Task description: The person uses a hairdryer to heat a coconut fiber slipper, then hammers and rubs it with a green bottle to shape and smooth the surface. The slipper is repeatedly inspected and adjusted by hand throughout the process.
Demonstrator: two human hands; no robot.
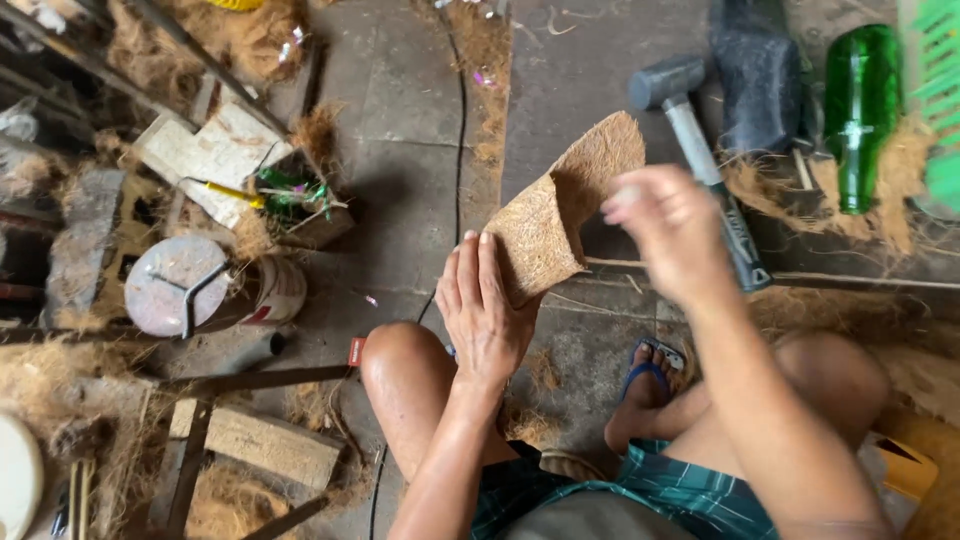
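Head view | left hand (487,318) cradled curled coir sheet (560,215) from below, above the knees, keeping it folded | right hand (672,232) blurred beside the sheet's edge, grip impossible to tell | hammer (700,160) and green bottle (860,110) lay within reach on floor (400,150).

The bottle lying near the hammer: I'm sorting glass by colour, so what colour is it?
Green; the bottle shows clearly in the head view, top right.

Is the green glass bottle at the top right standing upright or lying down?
Lying down. The green glass bottle rests on its side on the floor beside the hammer, neck pointing toward the person, among loose coconut fibre.
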